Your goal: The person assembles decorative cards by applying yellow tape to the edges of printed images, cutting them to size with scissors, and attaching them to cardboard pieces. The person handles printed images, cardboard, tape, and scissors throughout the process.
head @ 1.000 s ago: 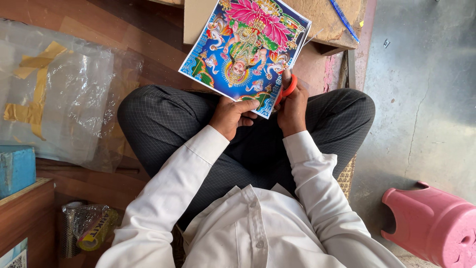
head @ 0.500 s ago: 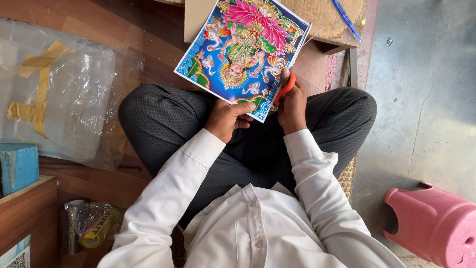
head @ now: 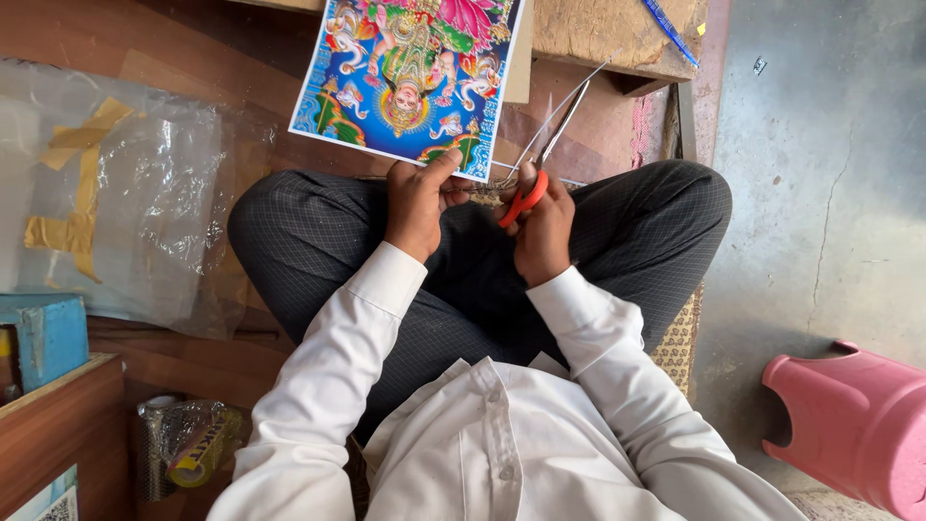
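I sit cross-legged in dark checked trousers and a white shirt. My left hand pinches the near edge of a bright, mostly blue printed picture, holding it out over my knees. My right hand grips orange-handled scissors; their metal blades are parted and point up and away, just to the right of the picture's right edge.
A clear plastic sheet with yellow tape strips lies at the left. A blue box and a wooden edge sit lower left, with wrapped tape rolls. A pink plastic stool stands lower right. A low wooden board with a blue pen is ahead.
The picture has turned and shifted to the left and farther away. The scissors have come out from behind its right edge and now show with their blades apart.
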The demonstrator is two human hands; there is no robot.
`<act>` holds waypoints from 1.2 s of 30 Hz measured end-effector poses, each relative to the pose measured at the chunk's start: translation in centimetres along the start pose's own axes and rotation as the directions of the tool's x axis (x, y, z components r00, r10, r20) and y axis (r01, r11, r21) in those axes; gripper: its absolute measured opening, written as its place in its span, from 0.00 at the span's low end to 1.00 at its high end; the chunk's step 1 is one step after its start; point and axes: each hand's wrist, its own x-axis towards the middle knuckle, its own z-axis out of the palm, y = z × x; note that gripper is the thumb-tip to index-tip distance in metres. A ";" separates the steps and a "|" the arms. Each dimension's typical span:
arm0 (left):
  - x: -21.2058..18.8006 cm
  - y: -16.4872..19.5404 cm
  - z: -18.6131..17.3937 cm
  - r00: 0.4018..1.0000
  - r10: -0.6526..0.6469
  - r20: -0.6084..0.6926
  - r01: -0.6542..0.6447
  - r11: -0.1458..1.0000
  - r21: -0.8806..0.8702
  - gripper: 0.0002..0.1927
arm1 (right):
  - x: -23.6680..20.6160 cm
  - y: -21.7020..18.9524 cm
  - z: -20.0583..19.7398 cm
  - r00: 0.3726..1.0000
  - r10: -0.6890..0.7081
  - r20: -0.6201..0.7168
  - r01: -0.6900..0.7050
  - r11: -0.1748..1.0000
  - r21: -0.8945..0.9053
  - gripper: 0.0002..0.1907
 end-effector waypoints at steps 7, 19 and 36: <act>0.3 -0.2 -0.3 0.999 0.036 -0.018 -0.036 0.999 -0.026 0.12 | 1.3 -0.8 -0.8 0.983 0.176 0.047 -0.183 0.943 0.277 0.27; 0.9 -0.1 -0.2 0.823 0.568 0.003 -0.504 0.728 0.465 0.13 | 10.5 1.4 2.6 0.947 0.240 -0.215 -0.251 0.967 -0.028 0.23; -1.8 24.5 1.7 0.245 0.752 0.612 -0.798 -0.202 0.567 0.06 | 9.5 2.6 1.4 0.887 -0.458 0.051 0.386 0.679 -0.624 0.27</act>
